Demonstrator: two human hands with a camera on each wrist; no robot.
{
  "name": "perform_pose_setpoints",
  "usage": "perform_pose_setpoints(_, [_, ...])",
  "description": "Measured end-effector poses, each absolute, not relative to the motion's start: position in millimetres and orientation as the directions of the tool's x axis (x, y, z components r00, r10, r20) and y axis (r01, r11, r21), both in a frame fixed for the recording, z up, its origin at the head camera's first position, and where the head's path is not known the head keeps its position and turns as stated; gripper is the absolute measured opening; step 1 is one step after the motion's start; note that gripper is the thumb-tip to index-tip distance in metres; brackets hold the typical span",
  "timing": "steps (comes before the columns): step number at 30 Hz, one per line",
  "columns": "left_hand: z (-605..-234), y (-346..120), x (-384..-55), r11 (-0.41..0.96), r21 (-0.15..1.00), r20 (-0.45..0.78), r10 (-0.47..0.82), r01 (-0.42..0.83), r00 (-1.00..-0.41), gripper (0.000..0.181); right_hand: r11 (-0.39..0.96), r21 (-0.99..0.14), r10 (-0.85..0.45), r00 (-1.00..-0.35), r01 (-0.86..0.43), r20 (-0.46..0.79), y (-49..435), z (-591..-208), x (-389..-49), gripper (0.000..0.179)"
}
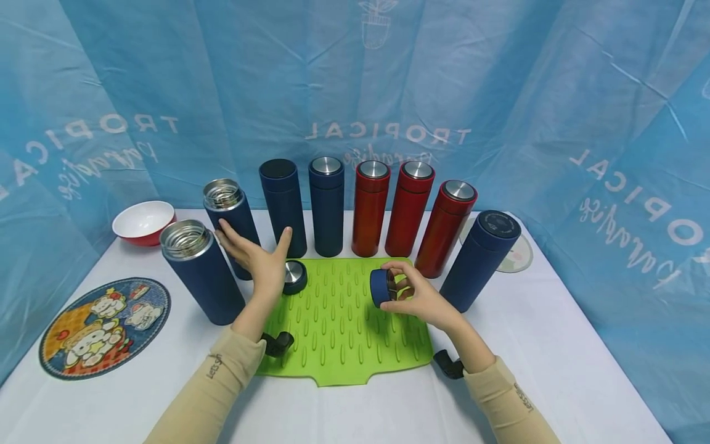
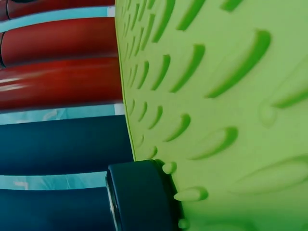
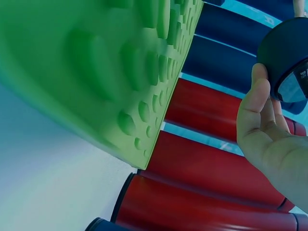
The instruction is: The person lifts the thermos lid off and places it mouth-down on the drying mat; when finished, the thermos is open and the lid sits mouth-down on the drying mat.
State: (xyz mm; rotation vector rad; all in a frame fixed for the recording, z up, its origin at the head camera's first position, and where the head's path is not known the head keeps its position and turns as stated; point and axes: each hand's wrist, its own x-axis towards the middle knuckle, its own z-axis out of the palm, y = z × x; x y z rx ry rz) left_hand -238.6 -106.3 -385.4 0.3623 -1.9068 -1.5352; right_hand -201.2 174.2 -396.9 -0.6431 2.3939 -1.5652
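My right hand [image 1: 413,293] pinches a blue bottle lid [image 1: 379,288] between thumb and fingers, tipped on its side above the green ridged mat [image 1: 333,345]. In the right wrist view the same lid [image 3: 284,53] shows a dark face with small print. My left hand [image 1: 261,262] has its fingers and thumb spread, overlapping an uncapped blue vacuum flask [image 1: 235,213] in the head view. Closer to me, another uncapped blue flask [image 1: 205,277] shows its steel threaded mouth. A second blue lid [image 1: 294,276] with a silver top lies on the mat's left back corner.
Along the back stand capped blue flasks [image 1: 327,209] and several red flasks [image 1: 371,209]. Another capped blue flask [image 1: 481,259] is at the right. A red-and-white bowl [image 1: 144,222] and a round cartoon placemat [image 1: 105,327] are on the left. Blue printed curtains [image 1: 233,74] surround the table.
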Motion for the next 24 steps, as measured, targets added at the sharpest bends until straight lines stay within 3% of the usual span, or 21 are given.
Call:
perform_pose_setpoints(7, [-387.9,-103.1,-229.2,0.288,0.939,0.317,-0.513,0.188,-0.797,0.106,0.332,-0.907,-0.465,-0.882,-0.258,0.081,172.4,-397.9,-204.1,0.064])
perform_pose_setpoints(13, [-390.7,-105.9,-217.2,0.334,0.923,0.317,-0.372,0.193,-0.872,0.099,0.336,-0.909,-0.461,-0.885,-0.248,0.07,168.9,-396.5,-207.2,0.065])
perform_pose_setpoints(19, [-382.2,-125.1,-208.2,0.396,0.916,0.144,-0.177,0.064,-0.974,0.081,0.359,-0.902,-0.446,-0.893,-0.24,0.059,166.5,-395.0,-210.8,0.063])
perform_pose_setpoints(24, [-376.2,-144.7,-202.8,0.51,0.86,0.019,-0.014,0.009,-1.0,0.071,0.37,-0.892,-0.444,-0.893,-0.259,0.075,163.9,-394.7,-213.7,0.063])
